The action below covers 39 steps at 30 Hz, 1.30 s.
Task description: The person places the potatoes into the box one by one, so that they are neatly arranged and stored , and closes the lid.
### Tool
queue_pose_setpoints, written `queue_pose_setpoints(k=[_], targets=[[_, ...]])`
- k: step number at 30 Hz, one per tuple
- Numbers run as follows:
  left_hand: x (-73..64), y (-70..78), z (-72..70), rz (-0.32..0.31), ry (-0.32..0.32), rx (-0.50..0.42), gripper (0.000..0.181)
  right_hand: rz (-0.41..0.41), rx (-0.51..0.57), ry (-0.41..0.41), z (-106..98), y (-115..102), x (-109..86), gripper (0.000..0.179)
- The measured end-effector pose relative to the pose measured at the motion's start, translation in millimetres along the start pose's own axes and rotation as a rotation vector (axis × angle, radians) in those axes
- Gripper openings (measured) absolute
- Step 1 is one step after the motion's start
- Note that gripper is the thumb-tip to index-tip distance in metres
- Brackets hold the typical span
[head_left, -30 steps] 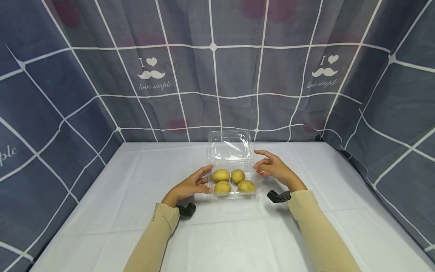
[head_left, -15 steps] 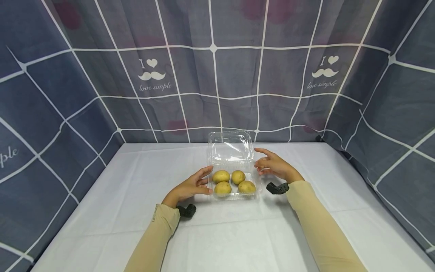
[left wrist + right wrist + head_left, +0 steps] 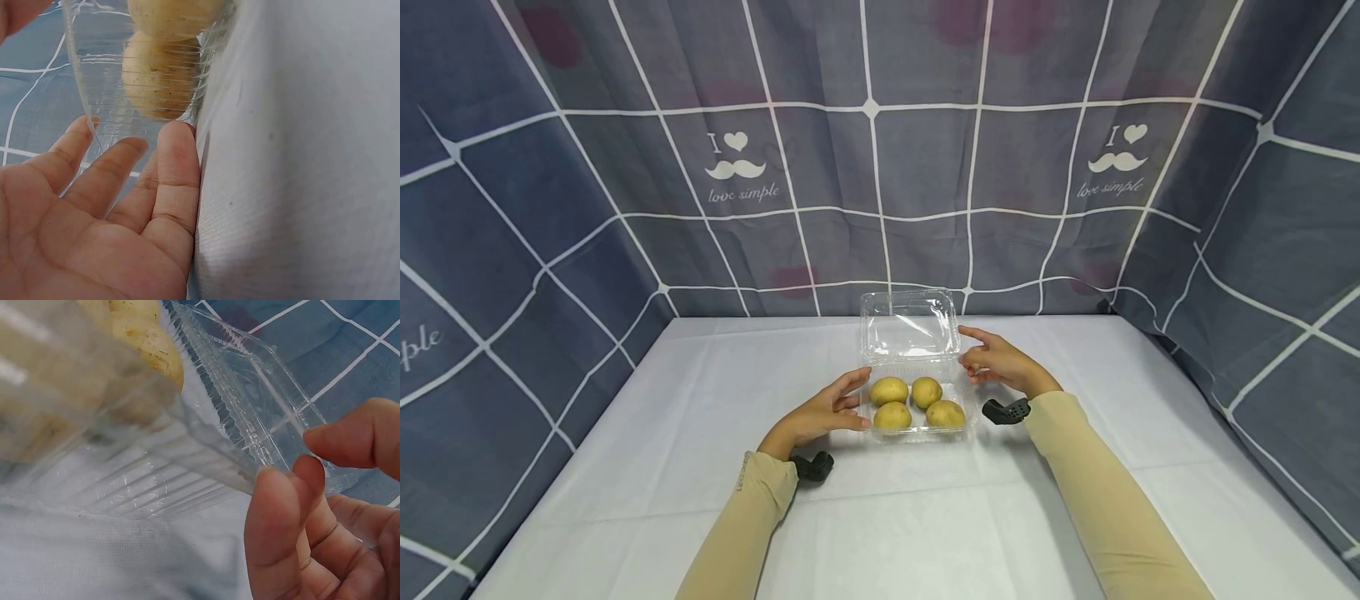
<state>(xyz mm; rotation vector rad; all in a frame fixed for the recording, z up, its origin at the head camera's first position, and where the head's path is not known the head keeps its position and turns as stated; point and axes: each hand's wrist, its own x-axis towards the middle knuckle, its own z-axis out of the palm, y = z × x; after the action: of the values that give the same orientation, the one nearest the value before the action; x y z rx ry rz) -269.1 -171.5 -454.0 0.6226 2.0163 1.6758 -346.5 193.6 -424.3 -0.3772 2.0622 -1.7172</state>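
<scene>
A clear plastic clamshell box (image 3: 917,433) sits on the white table with its lid (image 3: 908,337) raised at the back. Several yellow potatoes (image 3: 889,391) lie inside. My left hand (image 3: 820,414) is at the box's left side, its fairly straight fingers (image 3: 178,156) against the ribbed wall in the left wrist view; the thumb is mostly cut off there. At the right side, my right hand (image 3: 1003,364) pinches the box's rim between thumb (image 3: 272,531) and a curled finger, as the right wrist view shows. Its index finger (image 3: 356,437) points toward the lid.
A white cloth (image 3: 880,525) covers the table. Dark grey curtains (image 3: 917,158) with white grid lines stand behind and on both sides. Each wrist carries a small black device, one on the left (image 3: 814,467) and one on the right (image 3: 1006,411).
My right forearm and wrist have shifted slightly left and away from me, and the fingers have come in against the box's right side. My left hand, the box and the potatoes stay in place.
</scene>
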Motion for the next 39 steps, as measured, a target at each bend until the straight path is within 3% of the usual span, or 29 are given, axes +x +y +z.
queue_pose_setpoints(k=[11, 22, 39], targets=[[-0.6, -0.1, 0.4, 0.001, 0.002, -0.003, 0.101, -0.021, -0.025, 0.021, 2.8, -0.5, -7.3, 0.085], [0.9, -0.1, -0.7, -0.006, -0.008, 0.013, 0.1, -0.101, -0.02, -0.002, 5.6, 2.9, -17.6, 0.088], [0.3, 1.6, 0.9, 0.011, -0.014, 0.004, 0.099, -0.166, -0.037, 0.036, 14.3, 9.9, -37.1, 0.083]])
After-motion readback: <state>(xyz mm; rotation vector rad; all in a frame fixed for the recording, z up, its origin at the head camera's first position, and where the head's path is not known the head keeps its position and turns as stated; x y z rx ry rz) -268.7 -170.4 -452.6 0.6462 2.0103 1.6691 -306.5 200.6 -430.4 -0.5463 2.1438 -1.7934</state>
